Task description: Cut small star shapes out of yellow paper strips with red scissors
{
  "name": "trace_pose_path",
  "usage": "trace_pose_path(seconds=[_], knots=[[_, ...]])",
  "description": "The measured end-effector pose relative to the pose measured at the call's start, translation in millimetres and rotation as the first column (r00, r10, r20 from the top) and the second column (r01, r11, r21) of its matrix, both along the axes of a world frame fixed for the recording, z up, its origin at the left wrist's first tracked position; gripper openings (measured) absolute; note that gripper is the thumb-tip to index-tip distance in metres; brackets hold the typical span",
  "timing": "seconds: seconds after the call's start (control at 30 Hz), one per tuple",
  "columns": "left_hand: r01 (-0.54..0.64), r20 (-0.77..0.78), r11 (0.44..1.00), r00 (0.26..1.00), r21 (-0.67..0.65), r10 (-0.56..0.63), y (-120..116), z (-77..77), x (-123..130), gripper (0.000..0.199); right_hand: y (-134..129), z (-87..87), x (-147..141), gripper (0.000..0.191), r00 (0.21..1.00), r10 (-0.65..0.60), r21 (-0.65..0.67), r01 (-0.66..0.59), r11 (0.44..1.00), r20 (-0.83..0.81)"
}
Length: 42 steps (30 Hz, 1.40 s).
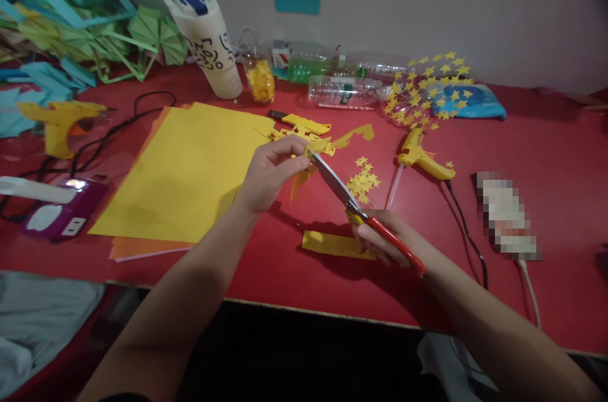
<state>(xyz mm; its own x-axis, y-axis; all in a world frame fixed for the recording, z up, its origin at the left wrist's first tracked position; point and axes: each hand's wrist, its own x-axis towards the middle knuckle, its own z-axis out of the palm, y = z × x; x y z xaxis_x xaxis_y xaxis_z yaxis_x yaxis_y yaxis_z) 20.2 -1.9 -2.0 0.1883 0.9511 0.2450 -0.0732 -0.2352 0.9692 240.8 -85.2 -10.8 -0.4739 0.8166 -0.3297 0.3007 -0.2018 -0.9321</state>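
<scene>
My left hand [270, 171] pinches a piece of yellow paper [299, 182] over the middle of the red table. In my right hand [380, 237] are red-handled scissors [339, 187], their blades pointing up and left, with the tips at the paper by my left fingertips. Behind my left hand lie yellow paper scraps with star-shaped holes [297, 134] and a yellow utility knife [304, 122]. A small pile of cut yellow stars [363, 182] rests just beyond the scissors. Below them is a yellow paper strip [332, 244], partly under my right hand.
Yellow sheets [185, 174] lie at left over orange ones. Two yellow glue guns, one left [61, 123] and one right [422, 158], have black cords. A white tumbler [206, 41], plastic bottles [346, 90] and a cup of yellow pieces [260, 80] line the back. A phone [506, 215] lies right.
</scene>
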Motion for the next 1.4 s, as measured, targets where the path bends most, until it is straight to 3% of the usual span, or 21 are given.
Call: trace_pose_path(seconds=[0.57, 1.4], knots=[[0.115, 0.033, 0.991, 0.993, -0.069, -0.113, -1.8, 4.0, 2.2, 0.015, -0.2, -2.1, 3.0, 0.057, 0.999, 0.05, 0.041, -0.05, 0.998, -0.018], [0.107, 0.052, 0.991, 0.993, -0.084, -0.102, -2.0, 4.0, 2.4, 0.016, -2.9, -5.1, 0.8, 0.053, 1.0, -0.03, -0.033, 0.03, 0.999, -0.002]])
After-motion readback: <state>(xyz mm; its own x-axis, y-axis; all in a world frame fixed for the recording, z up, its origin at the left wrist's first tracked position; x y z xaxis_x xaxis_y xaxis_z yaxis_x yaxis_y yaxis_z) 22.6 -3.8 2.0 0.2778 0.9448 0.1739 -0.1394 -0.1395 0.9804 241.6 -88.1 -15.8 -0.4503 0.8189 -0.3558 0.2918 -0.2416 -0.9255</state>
